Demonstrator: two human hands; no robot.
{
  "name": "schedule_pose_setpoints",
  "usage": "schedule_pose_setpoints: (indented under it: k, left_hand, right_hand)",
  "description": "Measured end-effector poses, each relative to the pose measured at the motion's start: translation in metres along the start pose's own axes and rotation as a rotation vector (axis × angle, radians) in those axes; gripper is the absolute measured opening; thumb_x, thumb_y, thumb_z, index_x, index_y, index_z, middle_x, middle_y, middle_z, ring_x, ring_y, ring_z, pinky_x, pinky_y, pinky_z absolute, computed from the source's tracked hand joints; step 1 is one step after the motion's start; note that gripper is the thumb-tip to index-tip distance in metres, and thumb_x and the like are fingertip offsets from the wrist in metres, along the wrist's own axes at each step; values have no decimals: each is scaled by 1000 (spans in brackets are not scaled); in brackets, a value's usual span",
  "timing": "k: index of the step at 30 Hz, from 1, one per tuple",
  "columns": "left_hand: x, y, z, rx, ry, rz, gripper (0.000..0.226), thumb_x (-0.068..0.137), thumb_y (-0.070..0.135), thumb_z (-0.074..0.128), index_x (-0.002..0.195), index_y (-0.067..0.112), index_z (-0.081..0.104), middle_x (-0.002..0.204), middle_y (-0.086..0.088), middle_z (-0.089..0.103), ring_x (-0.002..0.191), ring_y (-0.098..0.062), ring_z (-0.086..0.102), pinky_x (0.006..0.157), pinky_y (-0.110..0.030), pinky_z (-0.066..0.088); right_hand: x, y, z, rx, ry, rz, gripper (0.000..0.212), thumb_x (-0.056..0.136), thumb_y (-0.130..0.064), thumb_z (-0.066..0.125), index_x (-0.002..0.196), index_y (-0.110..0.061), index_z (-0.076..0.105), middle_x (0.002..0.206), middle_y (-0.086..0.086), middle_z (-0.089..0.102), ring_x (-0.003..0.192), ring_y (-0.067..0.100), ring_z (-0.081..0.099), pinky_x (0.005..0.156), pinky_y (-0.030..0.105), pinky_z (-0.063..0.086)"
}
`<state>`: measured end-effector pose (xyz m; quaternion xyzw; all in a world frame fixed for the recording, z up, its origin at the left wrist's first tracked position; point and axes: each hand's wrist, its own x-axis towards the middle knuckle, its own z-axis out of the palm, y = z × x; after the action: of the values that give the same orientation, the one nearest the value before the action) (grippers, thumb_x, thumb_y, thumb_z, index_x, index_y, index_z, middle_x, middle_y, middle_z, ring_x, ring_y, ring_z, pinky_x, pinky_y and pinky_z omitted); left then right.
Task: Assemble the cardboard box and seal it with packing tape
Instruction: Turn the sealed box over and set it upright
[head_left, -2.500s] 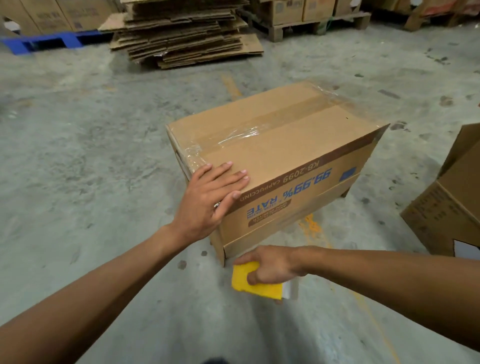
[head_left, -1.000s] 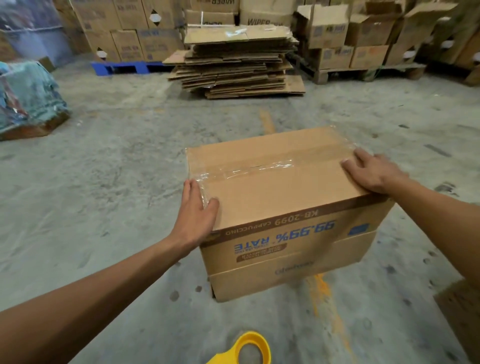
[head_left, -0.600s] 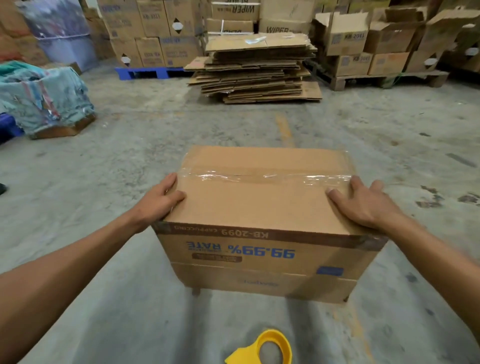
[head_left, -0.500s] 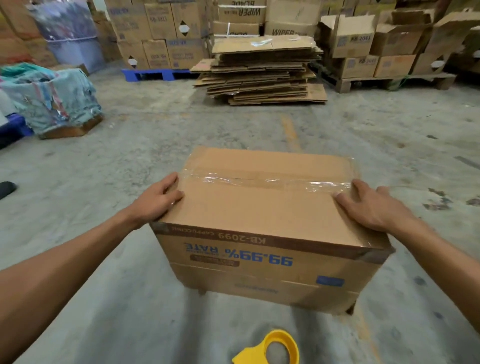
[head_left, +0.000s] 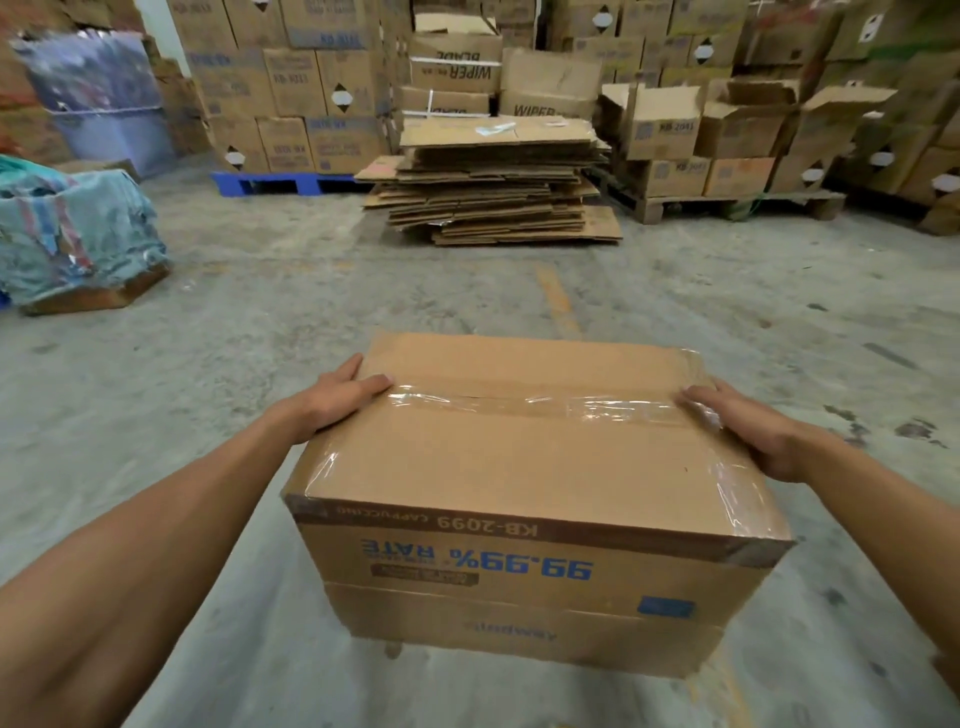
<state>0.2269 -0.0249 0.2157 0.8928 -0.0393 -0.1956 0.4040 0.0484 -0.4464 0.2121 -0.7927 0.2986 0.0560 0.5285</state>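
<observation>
The person stands over a closed cardboard box (head_left: 524, 483) and grips it from both sides. The left hand (head_left: 337, 397) clasps the box's left top edge, thumb lying on the top face and the fingers wrapped down over the side out of sight. The right hand (head_left: 748, 423) clasps the opposite edge the same way, its thumb pressed onto the end of the clear packing tape (head_left: 524, 408). That tape strip runs straight from one hand to the other across the top seam, wrinkled and shiny, and more clear tape folds over the box's right edge just nearer than the right hand. The box's near face, below and between the two wrists, shows upside-down printing: "KB-2099 CAPPUCCINO" on a brown band and "99.99% RATE" in blue. Whether the box rests on the concrete floor (head_left: 260, 338) or is lifted off it I cannot tell; a shadow lies under it.

Well beyond the hands, straight ahead, a stack of flattened cardboard (head_left: 493, 192) sits on the floor. Far out past the left hand lies a heap of bluish cloth (head_left: 72, 234) on a low wooden base, and a blue pallet (head_left: 280, 182) carries stacked cartons. Far beyond the right hand, open cartons stand on a wooden pallet (head_left: 727, 202).
</observation>
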Motion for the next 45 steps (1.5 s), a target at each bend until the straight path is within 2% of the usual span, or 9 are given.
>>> schedule_pose_setpoints:
  k: [6,13,18,21,25,29,31,35,45]
  left_hand:
    - [46,6,2,-71,51,53,78,92,47,57,155,23,18,158,-1,29,136,-21,40,97,-28,34]
    - [70,-5,0,-205,-57,39,88,85,50,65,155,35,13,138,9,42,103,-15,60,79,-32,52]
    - [72,-9,-2,-333,-95,15,103,70,54,77,152,44,15,154,-1,36,111,-22,61,87,-43,55]
    - [66,-10,-1,-353,-90,28,104,68,54,79,151,44,17,153,-1,37,110,-21,60,87,-42,55]
    - [52,-18,-4,-337,-85,33,92,72,50,79,148,39,27,129,-1,57,102,-27,68,80,-44,59]
    - [27,-17,-2,-234,35,4,63,90,42,63,141,29,28,102,-6,61,80,-25,67,54,-30,54]
    - [18,-17,0,-151,73,13,67,90,47,60,144,27,25,114,-8,62,86,-24,65,63,-30,50]
    - [9,-20,-2,-53,66,62,80,92,52,53,155,38,6,160,3,23,138,-22,37,92,-26,33]
    - [15,-28,-1,-188,115,132,76,87,41,68,152,25,31,156,-2,34,133,-18,44,100,-27,37]
  right_hand:
    - [20,-5,1,95,37,-63,78,93,-34,56,154,-43,8,138,-10,34,93,15,62,67,33,53]
    - [40,-12,5,167,12,-59,49,94,-43,56,140,-38,41,123,0,64,87,23,70,80,45,59]
    - [43,-12,4,248,14,-10,90,91,-41,63,153,-46,-3,154,6,33,85,26,68,62,37,59]
    - [40,-12,6,303,5,-36,85,90,-39,65,152,-48,7,150,5,42,89,29,70,73,46,60]
    - [32,-7,8,274,-30,-10,76,87,-40,68,148,-51,23,128,7,62,97,33,71,79,48,59]
    - [18,-5,9,197,-24,4,84,88,-33,67,150,-49,12,146,9,42,99,31,64,79,43,56]
    - [9,-7,12,149,-39,-1,84,90,-33,62,151,-51,7,159,0,22,108,25,58,84,41,53]
    - [-1,-11,19,164,16,-32,69,93,-38,58,151,-43,21,147,4,38,94,24,63,77,37,55]
    - [4,-8,26,119,181,-155,61,94,-34,59,150,-28,35,135,7,48,79,7,52,60,24,42]
